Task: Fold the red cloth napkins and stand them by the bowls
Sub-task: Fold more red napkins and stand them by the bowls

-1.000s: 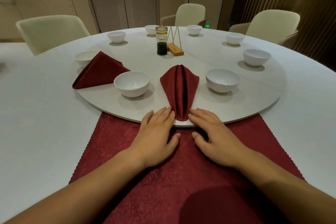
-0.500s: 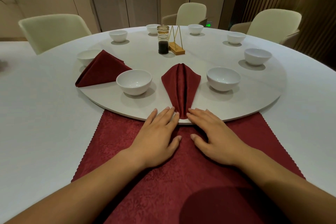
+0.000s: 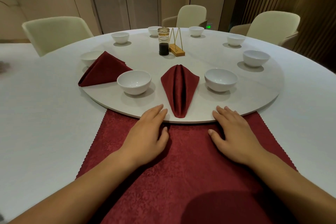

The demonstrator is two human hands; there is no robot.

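Observation:
A folded red napkin stands on the round turntable between two white bowls, one on its left and one on its right. A second folded red napkin lies further left, beside another bowl. A flat red cloth is spread on the table in front of me, its far edge under the turntable rim. My left hand and my right hand lie flat on this cloth, fingers straight, fingertips at the turntable's edge on either side of the standing napkin.
Several more white bowls ring the turntable's far side. A glass jar with dark liquid and a gold wire stand on a wooden base sit at the centre. Cream chairs surround the white table.
Both hands have slid apart along the turntable edge, away from the tip of the standing napkin. The napkin stays upright where it was.

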